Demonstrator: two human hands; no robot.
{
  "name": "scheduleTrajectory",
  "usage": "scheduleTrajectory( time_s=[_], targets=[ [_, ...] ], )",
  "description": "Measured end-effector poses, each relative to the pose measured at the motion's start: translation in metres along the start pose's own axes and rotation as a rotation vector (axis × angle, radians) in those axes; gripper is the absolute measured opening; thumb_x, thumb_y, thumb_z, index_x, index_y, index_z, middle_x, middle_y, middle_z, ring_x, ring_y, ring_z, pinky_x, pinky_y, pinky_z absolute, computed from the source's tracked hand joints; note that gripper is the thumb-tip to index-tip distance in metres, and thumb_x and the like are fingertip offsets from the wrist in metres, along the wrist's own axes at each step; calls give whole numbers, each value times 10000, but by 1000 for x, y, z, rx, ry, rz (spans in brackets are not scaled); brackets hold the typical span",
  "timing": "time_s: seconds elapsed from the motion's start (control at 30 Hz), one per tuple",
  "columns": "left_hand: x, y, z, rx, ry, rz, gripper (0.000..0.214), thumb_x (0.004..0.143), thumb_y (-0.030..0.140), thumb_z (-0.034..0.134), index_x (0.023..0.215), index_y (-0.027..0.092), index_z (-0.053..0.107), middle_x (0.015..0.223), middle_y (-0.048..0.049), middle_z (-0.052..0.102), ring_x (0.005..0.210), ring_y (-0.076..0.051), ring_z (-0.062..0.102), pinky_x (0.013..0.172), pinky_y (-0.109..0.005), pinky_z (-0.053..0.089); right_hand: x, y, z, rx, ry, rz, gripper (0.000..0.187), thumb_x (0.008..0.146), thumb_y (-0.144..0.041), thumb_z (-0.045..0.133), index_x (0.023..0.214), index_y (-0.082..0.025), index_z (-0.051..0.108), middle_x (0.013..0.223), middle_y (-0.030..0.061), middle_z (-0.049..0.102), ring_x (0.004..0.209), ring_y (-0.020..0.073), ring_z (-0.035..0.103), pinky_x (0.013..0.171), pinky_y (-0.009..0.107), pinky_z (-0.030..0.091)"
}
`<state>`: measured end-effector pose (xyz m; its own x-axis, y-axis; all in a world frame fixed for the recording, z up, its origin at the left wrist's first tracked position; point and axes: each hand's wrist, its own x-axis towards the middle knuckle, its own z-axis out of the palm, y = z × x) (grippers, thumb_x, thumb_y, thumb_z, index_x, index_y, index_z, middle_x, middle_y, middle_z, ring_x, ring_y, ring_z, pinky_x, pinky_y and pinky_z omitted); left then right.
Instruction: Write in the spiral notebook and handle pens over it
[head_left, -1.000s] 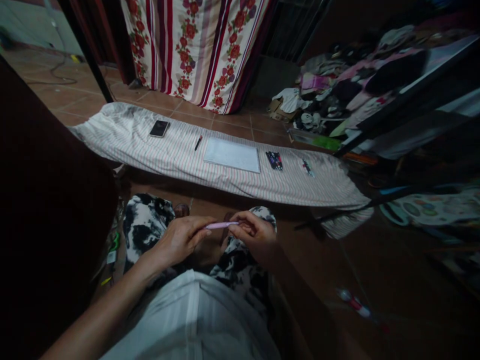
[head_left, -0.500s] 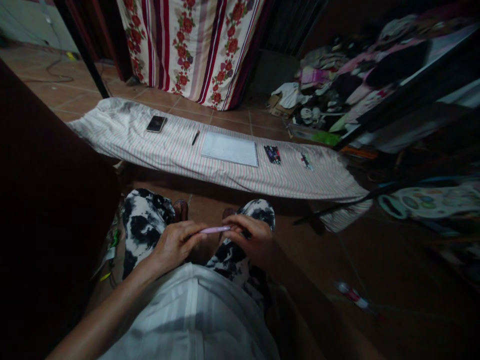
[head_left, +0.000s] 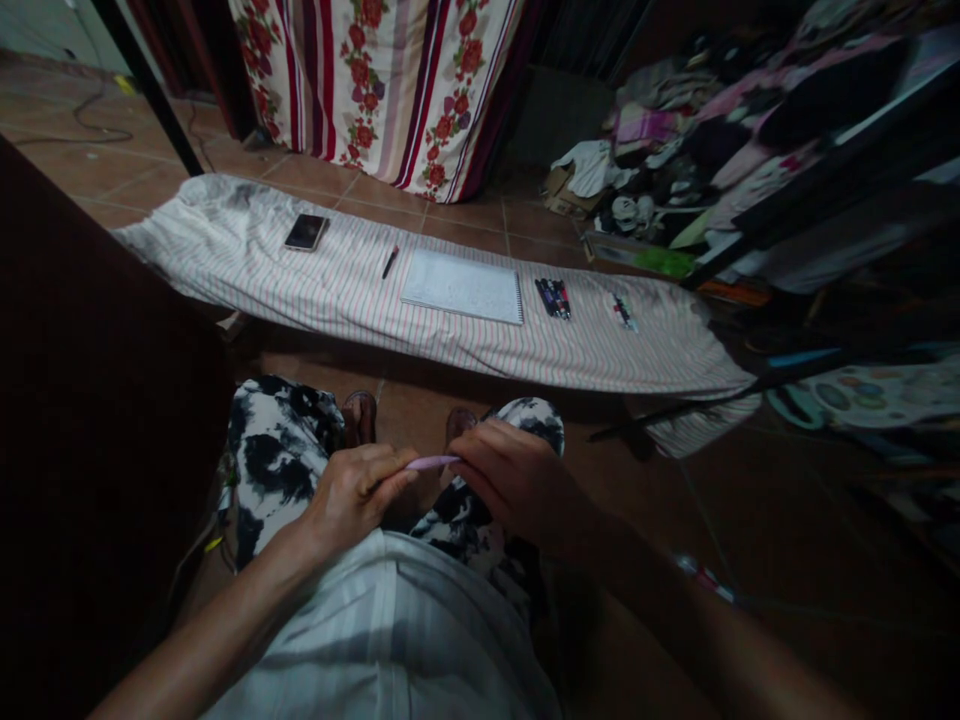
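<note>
A slim pink pen-like stick (head_left: 433, 462) is held level above my lap, between both hands. My left hand (head_left: 356, 488) pinches its left end with thumb and fingers. On the other end, my right hand (head_left: 510, 475) is closed, its fingers bent over the tip and hiding it. Beyond my knees, a spiral notebook (head_left: 463, 287) lies on a cloth-covered bench (head_left: 330, 305). To its left are a dark pen (head_left: 390, 262) and a phone (head_left: 306, 232). Several dark pens or markers (head_left: 553, 298) lie to its right, with a cluster of small items (head_left: 624, 312) farther along.
A floral curtain (head_left: 367, 90) hangs behind the bench. Piled clothes (head_left: 675, 150) and a cardboard box (head_left: 568, 192) are at the back right. A dark bar (head_left: 675, 408) juts in at the right. A plastic bottle (head_left: 705, 578) lies on the tiled floor; a dark panel (head_left: 97, 400) fills the left.
My right hand has closed further over the right end of the pink stick, so less of it shows. The camera view has shifted slightly.
</note>
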<state>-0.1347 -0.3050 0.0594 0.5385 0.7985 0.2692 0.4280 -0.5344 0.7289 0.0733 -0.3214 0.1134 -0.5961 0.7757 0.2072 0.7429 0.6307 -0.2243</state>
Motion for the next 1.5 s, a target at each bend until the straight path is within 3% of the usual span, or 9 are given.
scheduleTrajectory(
  time_s=[0.2,0.4,0.5,0.63,0.73,0.97,1.2,1.5],
  targets=[
    [-1,-3,7,33,82,187,252,875,224,444,982,118,646,655,-46,635,590,-124,581,544,-203,436,3,-1,5,22,-23,25,279,896,-242,371,754,-140,588,706,65,581,669,169,503,617,282,356],
    [3,-2,7,135,-17,156,240,888,237,423,981,142,622,716,-41,645,659,-130,604,613,-219,467,6,-1,15,168,-105,288,323,886,-241,379,626,-158,552,568,20,563,525,125,491,525,254,296],
    [6,-8,10,122,10,129,238,883,236,437,981,136,629,721,-44,650,661,-129,607,611,-219,467,9,3,15,256,-111,326,341,901,-247,361,642,-160,565,574,14,572,536,120,516,538,245,328],
    [8,-19,13,38,72,38,230,869,248,469,954,132,649,750,-51,669,680,-126,621,619,-205,471,10,14,13,318,-49,282,232,886,-297,436,891,-140,607,776,54,636,708,151,579,641,258,415],
    [7,-21,12,-27,56,-46,235,858,260,487,936,126,663,717,-42,664,641,-120,617,570,-189,462,9,23,14,328,16,183,249,857,-251,499,1058,-121,566,909,86,647,814,170,589,713,281,444],
    [8,-15,12,-114,-17,-119,238,846,271,496,955,150,670,754,-35,677,668,-121,626,580,-189,467,11,25,10,114,18,-53,229,891,-221,420,912,-123,626,799,84,624,732,176,542,634,275,415],
    [10,-11,11,-128,19,-117,294,790,251,570,1060,146,622,948,-74,701,819,-164,653,702,-241,514,8,22,0,-43,-49,-112,168,872,-167,445,908,-140,607,784,65,589,694,170,475,598,280,330],
    [7,-11,13,-28,58,39,276,821,232,544,1069,126,603,903,-88,709,795,-156,664,688,-229,521,5,17,-8,-139,-66,-154,124,859,-138,452,831,-161,571,763,39,550,690,163,440,578,289,268]
  ],
)
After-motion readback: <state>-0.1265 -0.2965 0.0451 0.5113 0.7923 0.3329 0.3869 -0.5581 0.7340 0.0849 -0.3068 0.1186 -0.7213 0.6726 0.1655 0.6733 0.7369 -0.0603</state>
